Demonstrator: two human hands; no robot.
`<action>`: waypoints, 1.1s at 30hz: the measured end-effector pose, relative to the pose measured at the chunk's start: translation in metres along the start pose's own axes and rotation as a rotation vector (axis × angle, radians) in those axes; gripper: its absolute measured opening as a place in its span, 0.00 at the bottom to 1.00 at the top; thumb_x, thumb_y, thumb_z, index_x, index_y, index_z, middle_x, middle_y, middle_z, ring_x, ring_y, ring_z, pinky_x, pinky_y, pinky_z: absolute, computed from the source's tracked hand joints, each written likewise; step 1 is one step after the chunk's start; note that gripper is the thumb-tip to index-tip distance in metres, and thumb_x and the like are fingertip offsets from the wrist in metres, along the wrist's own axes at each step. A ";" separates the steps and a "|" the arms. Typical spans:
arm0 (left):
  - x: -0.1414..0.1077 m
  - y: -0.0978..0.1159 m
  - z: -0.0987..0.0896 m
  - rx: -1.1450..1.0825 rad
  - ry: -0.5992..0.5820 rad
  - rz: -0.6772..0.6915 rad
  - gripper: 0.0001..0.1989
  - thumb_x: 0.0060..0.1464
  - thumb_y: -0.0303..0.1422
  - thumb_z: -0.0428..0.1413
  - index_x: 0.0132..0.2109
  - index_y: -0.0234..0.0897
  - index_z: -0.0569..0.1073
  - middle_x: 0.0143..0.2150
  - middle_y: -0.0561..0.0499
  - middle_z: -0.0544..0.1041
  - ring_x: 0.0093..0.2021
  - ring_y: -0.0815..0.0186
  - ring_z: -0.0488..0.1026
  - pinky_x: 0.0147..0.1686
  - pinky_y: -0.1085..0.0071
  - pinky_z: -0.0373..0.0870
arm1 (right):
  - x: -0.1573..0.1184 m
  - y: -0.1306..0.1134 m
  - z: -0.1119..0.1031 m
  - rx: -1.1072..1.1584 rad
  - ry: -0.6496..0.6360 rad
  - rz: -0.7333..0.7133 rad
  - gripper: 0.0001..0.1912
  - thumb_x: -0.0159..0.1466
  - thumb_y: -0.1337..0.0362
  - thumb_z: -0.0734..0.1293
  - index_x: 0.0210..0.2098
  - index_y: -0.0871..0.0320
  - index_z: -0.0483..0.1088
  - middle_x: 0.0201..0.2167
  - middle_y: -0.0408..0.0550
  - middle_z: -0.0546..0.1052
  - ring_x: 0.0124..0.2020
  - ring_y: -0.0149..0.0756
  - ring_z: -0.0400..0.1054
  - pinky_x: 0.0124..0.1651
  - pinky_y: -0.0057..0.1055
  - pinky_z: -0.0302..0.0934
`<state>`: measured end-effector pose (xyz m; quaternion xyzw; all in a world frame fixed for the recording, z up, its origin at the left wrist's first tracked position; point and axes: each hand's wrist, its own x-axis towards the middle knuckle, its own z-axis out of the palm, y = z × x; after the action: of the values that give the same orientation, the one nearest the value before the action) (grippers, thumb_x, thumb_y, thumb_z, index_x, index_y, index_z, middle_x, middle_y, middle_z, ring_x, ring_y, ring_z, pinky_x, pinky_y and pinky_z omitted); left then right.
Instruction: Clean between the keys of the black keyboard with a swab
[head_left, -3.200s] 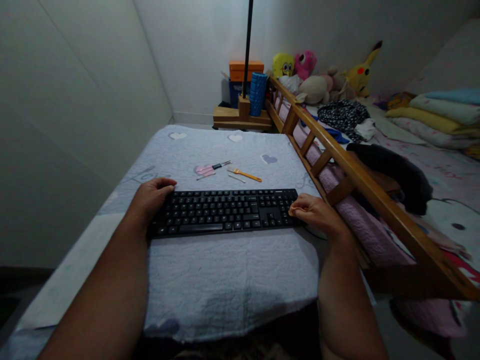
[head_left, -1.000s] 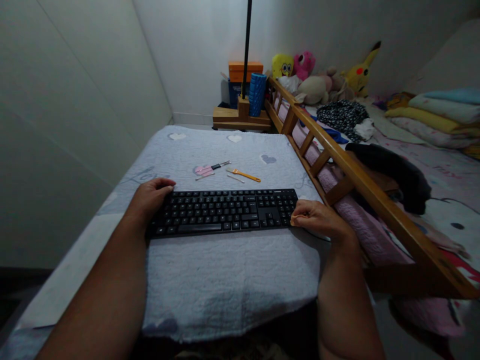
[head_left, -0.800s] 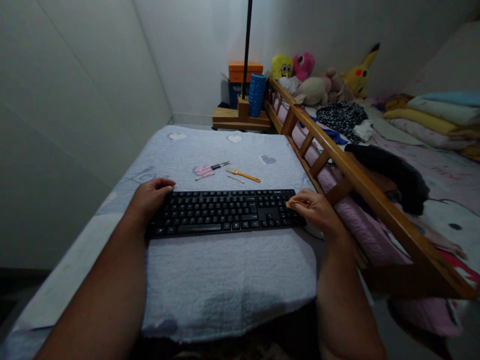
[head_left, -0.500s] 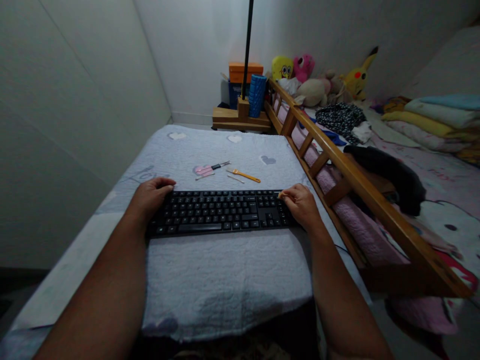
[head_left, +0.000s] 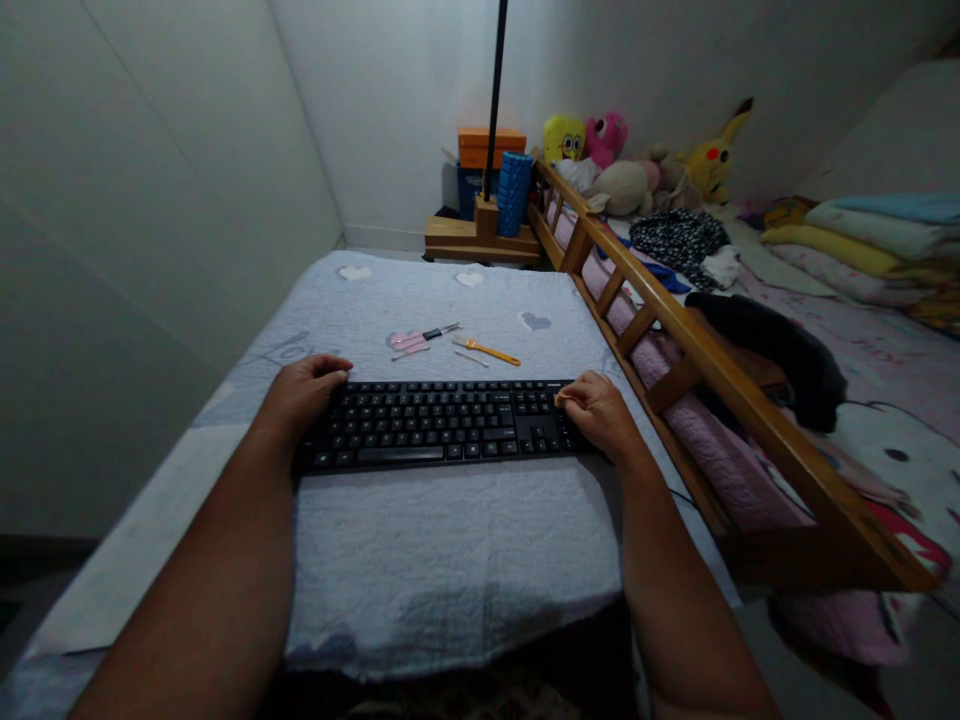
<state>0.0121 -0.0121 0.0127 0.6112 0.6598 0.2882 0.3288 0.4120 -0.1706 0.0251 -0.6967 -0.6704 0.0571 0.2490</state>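
A black keyboard [head_left: 435, 422] lies lengthwise across the cloth-covered table before me. My left hand [head_left: 304, 395] grips its left end, fingers at the far corner and thumb along the edge. At the other end, my right hand [head_left: 600, 405] is closed in a pinch over the number keys. A small tan scrap [head_left: 562, 397], perhaps cloth or sponge, pokes out from its fingertips against the keys. Beyond the keyboard lie an orange-handled brush [head_left: 491, 351], a cotton swab [head_left: 471, 358], tweezers [head_left: 442, 331] with a dark grip, and another thin swab-like stick [head_left: 409, 353].
A wooden bed rail [head_left: 675, 330] runs close along the right, with a bed of clothes and plush toys [head_left: 630, 185] behind it. At the far end stand a blue roller [head_left: 514, 195], an orange box [head_left: 491, 147] and a dark pole [head_left: 495, 100]. A pale wall is on the left.
My right hand has shifted slightly toward me with the tan scrap, showing more of the keyboard's top right edge. My left hand and the keyboard stay put.
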 end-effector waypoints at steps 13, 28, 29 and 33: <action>-0.006 0.008 0.000 -0.015 0.008 -0.023 0.15 0.45 0.37 0.58 0.40 0.38 0.79 0.38 0.50 0.80 0.41 0.58 0.75 0.50 0.62 0.70 | -0.005 -0.004 -0.008 0.102 0.088 -0.036 0.09 0.61 0.69 0.65 0.30 0.56 0.77 0.30 0.47 0.73 0.37 0.40 0.68 0.43 0.35 0.59; -0.007 0.010 -0.002 -0.028 0.017 -0.010 0.13 0.44 0.37 0.59 0.38 0.39 0.79 0.37 0.50 0.81 0.41 0.57 0.76 0.50 0.63 0.70 | 0.001 0.000 0.005 -0.007 0.069 0.007 0.10 0.59 0.69 0.64 0.29 0.56 0.77 0.31 0.49 0.74 0.38 0.42 0.67 0.44 0.37 0.59; -0.007 0.011 -0.001 -0.029 0.018 -0.014 0.13 0.44 0.37 0.59 0.38 0.39 0.79 0.37 0.50 0.80 0.41 0.57 0.76 0.50 0.64 0.70 | 0.000 -0.001 0.004 -0.002 0.064 0.003 0.09 0.59 0.69 0.64 0.29 0.56 0.77 0.30 0.49 0.74 0.38 0.41 0.68 0.44 0.36 0.59; -0.007 0.011 -0.001 -0.019 0.009 -0.023 0.13 0.44 0.36 0.59 0.39 0.38 0.79 0.39 0.49 0.80 0.43 0.56 0.75 0.50 0.63 0.69 | 0.000 -0.003 0.003 -0.003 0.094 -0.010 0.09 0.59 0.69 0.64 0.28 0.56 0.76 0.30 0.49 0.74 0.38 0.42 0.68 0.44 0.37 0.59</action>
<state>0.0181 -0.0177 0.0222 0.5990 0.6655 0.2934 0.3351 0.4078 -0.1702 0.0239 -0.6957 -0.6615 0.0219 0.2793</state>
